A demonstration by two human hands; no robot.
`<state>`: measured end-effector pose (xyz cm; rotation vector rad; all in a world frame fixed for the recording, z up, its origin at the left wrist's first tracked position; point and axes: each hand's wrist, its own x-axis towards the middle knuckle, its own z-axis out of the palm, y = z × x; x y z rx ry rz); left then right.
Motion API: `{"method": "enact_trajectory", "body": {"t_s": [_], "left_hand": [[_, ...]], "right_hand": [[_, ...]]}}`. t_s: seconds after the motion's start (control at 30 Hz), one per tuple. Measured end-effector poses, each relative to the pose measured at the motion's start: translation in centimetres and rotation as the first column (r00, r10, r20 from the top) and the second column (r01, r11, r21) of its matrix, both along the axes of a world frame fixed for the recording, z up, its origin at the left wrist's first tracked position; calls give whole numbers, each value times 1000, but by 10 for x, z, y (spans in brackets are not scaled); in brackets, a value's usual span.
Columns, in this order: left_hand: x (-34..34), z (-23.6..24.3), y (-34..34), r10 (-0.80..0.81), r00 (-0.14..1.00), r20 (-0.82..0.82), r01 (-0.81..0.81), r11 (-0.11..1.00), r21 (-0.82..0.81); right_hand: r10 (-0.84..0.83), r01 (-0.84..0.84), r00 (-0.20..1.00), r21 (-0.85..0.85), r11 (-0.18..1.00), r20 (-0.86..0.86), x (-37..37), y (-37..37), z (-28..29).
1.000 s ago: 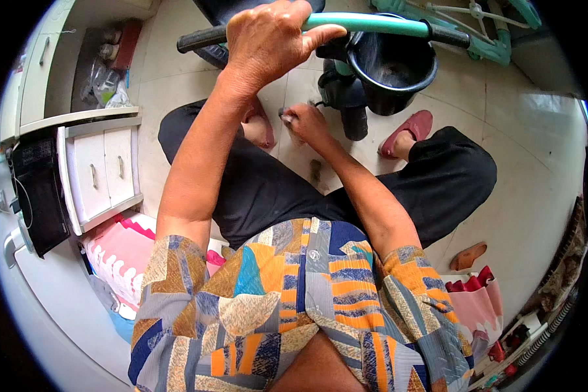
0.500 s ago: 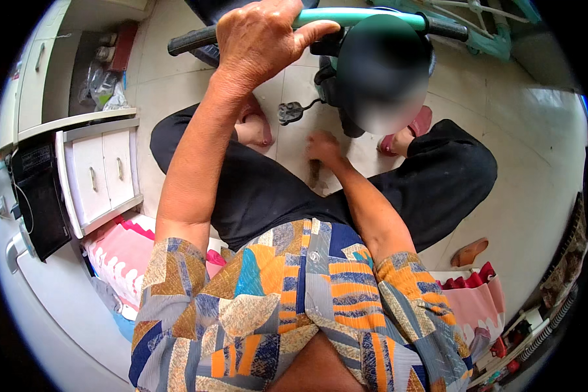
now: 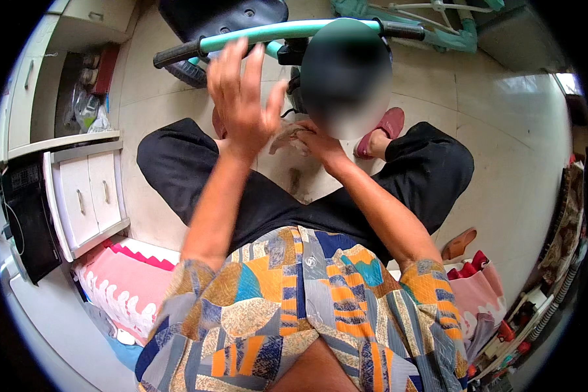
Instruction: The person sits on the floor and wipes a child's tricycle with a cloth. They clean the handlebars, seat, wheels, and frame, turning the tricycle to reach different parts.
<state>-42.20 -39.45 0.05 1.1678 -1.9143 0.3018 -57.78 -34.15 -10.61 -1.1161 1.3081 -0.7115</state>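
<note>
Smooth, tubular turquoise handlebar at 12, long axis approx 9-to-3. L hand's loose, fingers spread, pointing ~12; R hand's gripping crumpled pale cloth.

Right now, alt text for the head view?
A person's right hand holds a pale crumpled cloth between their black-trousered legs; the left hand is spread open near a black-ended turquoise handlebar, over pale floor tiles.
</note>
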Motion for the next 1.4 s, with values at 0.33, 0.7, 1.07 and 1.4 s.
{"method": "enact_trajectory", "body": {"t_s": [0.33, 0.7, 1.07, 1.4], "left_hand": [[-15, -96, 77, 601, 395, -694, 842, 66, 536], [5, -141, 76, 640, 423, -642, 489, 435, 756], [30, -69, 56, 513, 25, -858, 595, 682, 425], [34, -63, 66, 487, -407, -772, 764, 645, 4]], "right_hand": [[-444, 178, 788, 534, 827, 426, -5, 23, 18], [-421, 233, 830, 459, 857, 365, -16, 26, 4], [78, -135, 977, 297, 945, 196, -33, 10, 56], [236, -343, 926, -399, 850, -293, -13, -9, 62]]}}
